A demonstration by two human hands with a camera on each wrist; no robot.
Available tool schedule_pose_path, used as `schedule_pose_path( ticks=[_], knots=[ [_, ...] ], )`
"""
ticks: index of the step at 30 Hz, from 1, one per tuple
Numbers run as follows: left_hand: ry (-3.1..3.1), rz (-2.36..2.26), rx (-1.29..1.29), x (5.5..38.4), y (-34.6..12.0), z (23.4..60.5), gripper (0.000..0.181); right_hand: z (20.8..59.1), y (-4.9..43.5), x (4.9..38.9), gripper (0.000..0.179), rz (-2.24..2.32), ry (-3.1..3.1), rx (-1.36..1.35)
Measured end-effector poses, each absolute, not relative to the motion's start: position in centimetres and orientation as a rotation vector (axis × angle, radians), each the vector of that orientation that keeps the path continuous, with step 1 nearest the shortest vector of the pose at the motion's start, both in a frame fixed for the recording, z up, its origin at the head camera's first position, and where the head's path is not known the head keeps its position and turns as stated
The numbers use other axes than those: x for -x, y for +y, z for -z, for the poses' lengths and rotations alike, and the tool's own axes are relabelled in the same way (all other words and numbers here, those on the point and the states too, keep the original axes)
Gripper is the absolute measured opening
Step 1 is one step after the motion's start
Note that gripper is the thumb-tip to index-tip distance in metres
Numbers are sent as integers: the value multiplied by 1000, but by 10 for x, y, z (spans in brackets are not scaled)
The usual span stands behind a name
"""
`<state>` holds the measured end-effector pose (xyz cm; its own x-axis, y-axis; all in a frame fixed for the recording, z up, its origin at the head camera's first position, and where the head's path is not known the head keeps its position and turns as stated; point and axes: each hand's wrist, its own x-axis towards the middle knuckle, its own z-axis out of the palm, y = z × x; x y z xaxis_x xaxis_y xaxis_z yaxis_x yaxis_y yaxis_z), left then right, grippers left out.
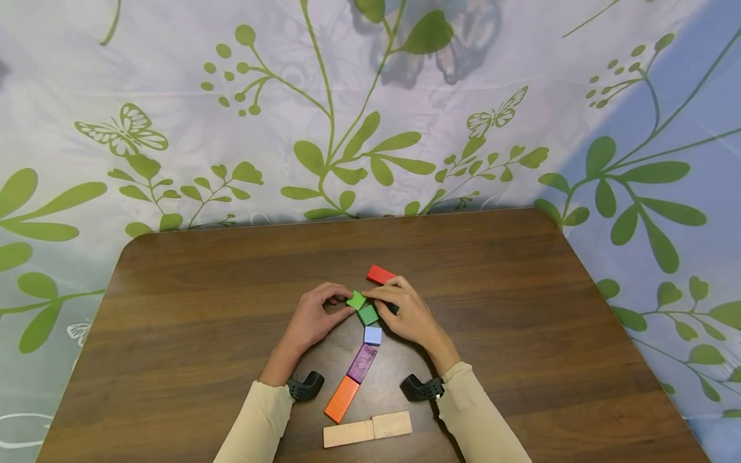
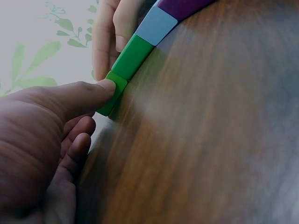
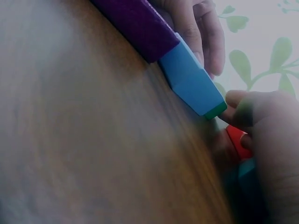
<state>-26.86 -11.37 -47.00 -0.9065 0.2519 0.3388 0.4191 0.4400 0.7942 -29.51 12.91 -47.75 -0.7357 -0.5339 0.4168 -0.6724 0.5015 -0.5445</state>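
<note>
My left hand (image 1: 315, 316) pinches a light green block (image 1: 356, 300) at the far end of a bent row of blocks, its thumb (image 2: 106, 87) pressed on the near face. From the other side my right hand (image 1: 405, 312) reaches in, fingertips right at the light green block and beside a darker green block (image 1: 367, 314). Toward me the row runs on through a light blue block (image 1: 373, 335), a purple block (image 1: 361, 364) and an orange block (image 1: 342, 399). Those two green blocks meet end to end in the left wrist view.
Partly behind my right hand lies a red block (image 1: 381, 274), with a teal block (image 3: 247, 179) close by. Two plain wooden blocks (image 1: 367, 429) lie end to end near me. The brown table (image 1: 191, 321) backs onto a leaf-patterned cloth (image 1: 347, 96).
</note>
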Motion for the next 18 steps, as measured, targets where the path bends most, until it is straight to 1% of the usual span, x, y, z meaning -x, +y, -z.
schedule_pose_path(
  ticks=[5,8,12,15,18],
  knots=[
    [-2524,1491,591,269,-116,470,25,479,130,298,33,-1097,-2460,-961],
    [-2536,1507,578,268,-117,469,26,478,129,299,34,-1140,-2374,-792],
    [-2538,1532,550,268,-118,467,25,478,129,301,29,-1150,-2359,-539],
    [-2511,1550,532,268,-117,468,23,477,129,301,36,-1111,-2439,-454],
    [-2490,1566,506,269,-116,469,22,476,128,301,41,-1062,-2506,-437]
  ],
)
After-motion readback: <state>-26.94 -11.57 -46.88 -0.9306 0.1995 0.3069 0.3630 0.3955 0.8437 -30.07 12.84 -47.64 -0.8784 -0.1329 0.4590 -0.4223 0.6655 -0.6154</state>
